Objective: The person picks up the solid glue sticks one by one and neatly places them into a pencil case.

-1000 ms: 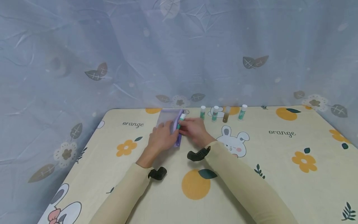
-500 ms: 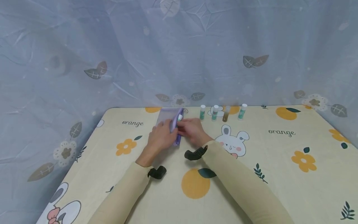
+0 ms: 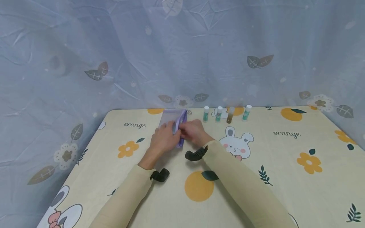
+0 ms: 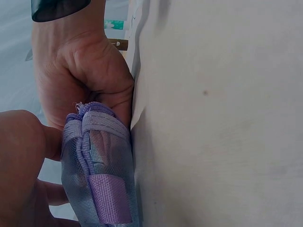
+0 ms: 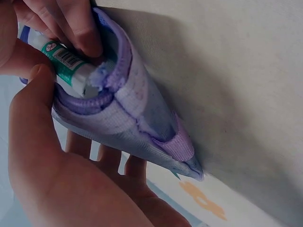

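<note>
A purple mesh zip pouch [image 3: 183, 118] lies at the back of the table with its mouth spread toward the right. My left hand [image 3: 164, 137] grips it, the thumb at the rim and the fingers behind the mesh in the right wrist view. My right hand [image 3: 194, 131] reaches into the mouth, holding a glue stick [image 5: 66, 61] with a green label. In that wrist view the stick lies between the two zip edges. From the head its body is hidden by the pouch and fingers.
Right of the pouch stand a green-labelled glue stick [image 3: 206, 114], a second glue stick [image 3: 218, 114], a brown tube with a pale cap [image 3: 230, 115] and a third glue stick [image 3: 246, 113]. A patterned cloth [image 3: 233, 199] covers the table; a grey-blue curtain [image 3: 182, 53] hangs behind.
The right hand has moved slightly left, pushing the glue stick into the pouch. Its white cap, seen above the fingers before, has sunk behind the pouch edge. The left hand stays put.
</note>
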The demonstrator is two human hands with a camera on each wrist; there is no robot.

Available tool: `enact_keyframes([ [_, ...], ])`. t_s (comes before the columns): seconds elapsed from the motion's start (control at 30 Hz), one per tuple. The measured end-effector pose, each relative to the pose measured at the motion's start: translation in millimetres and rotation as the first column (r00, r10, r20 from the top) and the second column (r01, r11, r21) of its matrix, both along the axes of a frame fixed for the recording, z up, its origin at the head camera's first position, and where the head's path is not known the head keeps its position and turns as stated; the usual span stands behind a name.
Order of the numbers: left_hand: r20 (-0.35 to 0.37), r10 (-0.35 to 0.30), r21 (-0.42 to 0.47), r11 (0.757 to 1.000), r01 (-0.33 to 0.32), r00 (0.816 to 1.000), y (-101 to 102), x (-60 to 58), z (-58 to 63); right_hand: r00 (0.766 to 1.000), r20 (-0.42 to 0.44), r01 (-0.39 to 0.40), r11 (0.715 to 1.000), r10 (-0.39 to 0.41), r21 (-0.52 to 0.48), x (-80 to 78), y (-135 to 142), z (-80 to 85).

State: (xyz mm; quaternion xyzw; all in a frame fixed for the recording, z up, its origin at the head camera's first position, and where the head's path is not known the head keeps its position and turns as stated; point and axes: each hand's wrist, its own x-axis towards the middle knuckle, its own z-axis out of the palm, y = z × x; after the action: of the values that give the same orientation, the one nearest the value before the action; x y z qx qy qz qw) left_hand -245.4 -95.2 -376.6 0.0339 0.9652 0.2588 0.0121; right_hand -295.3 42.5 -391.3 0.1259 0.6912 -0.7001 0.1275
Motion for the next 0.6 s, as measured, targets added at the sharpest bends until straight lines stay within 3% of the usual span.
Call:
enact_keyframes([
  [0.4,0.0,0.004,-0.001,1.0,-0.004,1.0,1.7,1.7,3.3,1.0,-0.002,0.014,1.0,-0.014,0.003,2.6,-0.6,1.6],
  [0.6,-0.001,0.008,-0.001,1.0,-0.008,1.0,1.7,2.3,2.4,0.999,-0.028,-0.017,1.0,0.017,0.007,5.9,1.5,-0.5],
])
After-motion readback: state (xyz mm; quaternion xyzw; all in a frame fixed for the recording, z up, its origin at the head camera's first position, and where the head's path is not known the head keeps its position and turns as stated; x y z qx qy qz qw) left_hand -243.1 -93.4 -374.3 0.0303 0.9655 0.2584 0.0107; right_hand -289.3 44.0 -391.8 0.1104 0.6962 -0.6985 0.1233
